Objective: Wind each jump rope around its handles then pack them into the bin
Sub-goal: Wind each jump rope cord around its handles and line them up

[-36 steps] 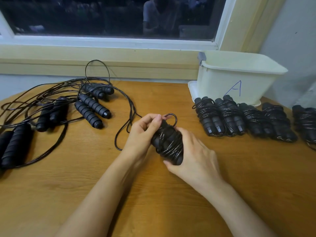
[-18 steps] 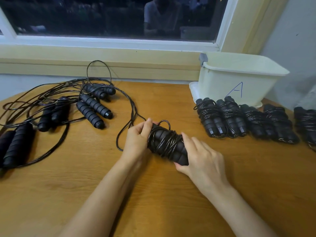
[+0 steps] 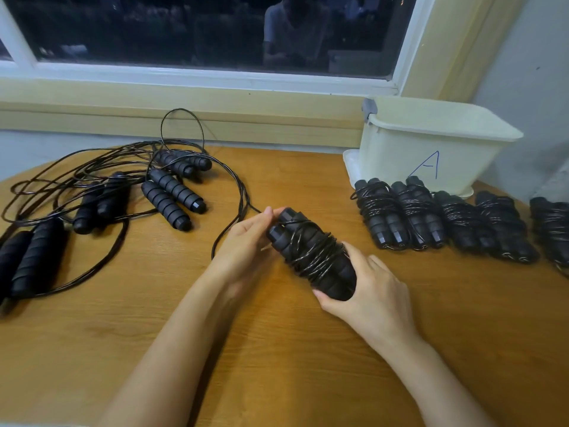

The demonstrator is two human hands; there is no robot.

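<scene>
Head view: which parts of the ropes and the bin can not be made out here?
Inside of the bin: hidden by its own wall, head view.
Rightmost wound bundle: cut off by the right edge.
Rope end of the held bundle: covered by the left hand.

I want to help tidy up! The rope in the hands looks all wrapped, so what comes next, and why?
Probably carry the wound rope right and lay it beside the row of wound ropes by the bin. The left hand and right hand both grip it, and its cord looks fully wrapped.
</scene>
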